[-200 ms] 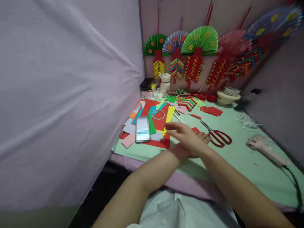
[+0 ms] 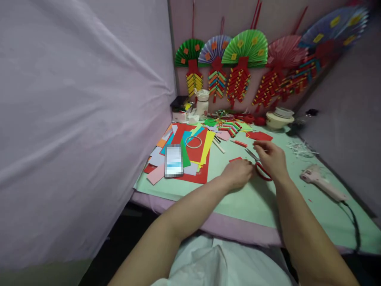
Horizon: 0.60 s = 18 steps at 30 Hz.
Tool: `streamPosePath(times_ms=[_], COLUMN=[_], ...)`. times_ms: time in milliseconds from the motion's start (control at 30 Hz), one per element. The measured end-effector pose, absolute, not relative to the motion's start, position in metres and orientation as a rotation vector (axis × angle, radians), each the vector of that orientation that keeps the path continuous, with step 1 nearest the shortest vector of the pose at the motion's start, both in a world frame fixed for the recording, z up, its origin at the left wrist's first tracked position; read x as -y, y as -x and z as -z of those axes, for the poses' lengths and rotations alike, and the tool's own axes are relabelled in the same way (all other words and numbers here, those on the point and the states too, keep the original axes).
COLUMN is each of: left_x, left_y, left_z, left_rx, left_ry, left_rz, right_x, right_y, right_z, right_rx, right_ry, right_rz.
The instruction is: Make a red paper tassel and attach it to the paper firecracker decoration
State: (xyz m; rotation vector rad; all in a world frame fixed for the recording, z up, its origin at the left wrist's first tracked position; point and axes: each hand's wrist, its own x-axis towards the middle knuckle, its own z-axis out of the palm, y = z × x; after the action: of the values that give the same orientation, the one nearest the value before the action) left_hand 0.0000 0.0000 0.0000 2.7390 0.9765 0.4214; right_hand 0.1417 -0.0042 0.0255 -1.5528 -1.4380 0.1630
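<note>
My left hand (image 2: 238, 174) rests low over the green tabletop with its fingers curled in; whatever they may hold is hidden. A small piece of red paper (image 2: 235, 159) lies just beyond its knuckles. To its right, my right hand (image 2: 273, 159) is raised above the red-handled scissors (image 2: 263, 172), its fingers bent and drawn together toward the thumb. Anything between those fingertips is too small to make out. The scissors lie on the table, blades pointing away to the left, partly covered by my right hand.
Coloured paper sheets (image 2: 196, 174) spread at left under a phone (image 2: 174, 161) and a white ring (image 2: 193, 142). A pale glue gun (image 2: 323, 184) with a black cord lies at right. A white bottle (image 2: 203, 104) and bowl (image 2: 279, 119) stand behind. Paper fans (image 2: 245, 47) hang on the wall.
My right hand has moved off from across my left wrist to the right, over the scissors, and its fingers have drawn in. My left hand now shows with curled fingers. The view has shifted slightly.
</note>
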Motion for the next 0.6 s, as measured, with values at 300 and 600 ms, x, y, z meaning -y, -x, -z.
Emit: streamPosePath(times_ms=[300, 600], left_x=[-0.021, -0.021], left_y=[0.013, 0.003], left_z=[0.007, 0.015], left_rx=[-1.611, -1.492], left_ry=[-2.3, -2.132], left_rz=[-0.693, -0.648], right_x=[0.02, 0.018], right_y=[-0.203, -0.203], right_z=[0.0, 0.009], right_rx=[1.769, 1.817], right_ry=[2.232, 2.45], right_rz=[-0.202, -0.307])
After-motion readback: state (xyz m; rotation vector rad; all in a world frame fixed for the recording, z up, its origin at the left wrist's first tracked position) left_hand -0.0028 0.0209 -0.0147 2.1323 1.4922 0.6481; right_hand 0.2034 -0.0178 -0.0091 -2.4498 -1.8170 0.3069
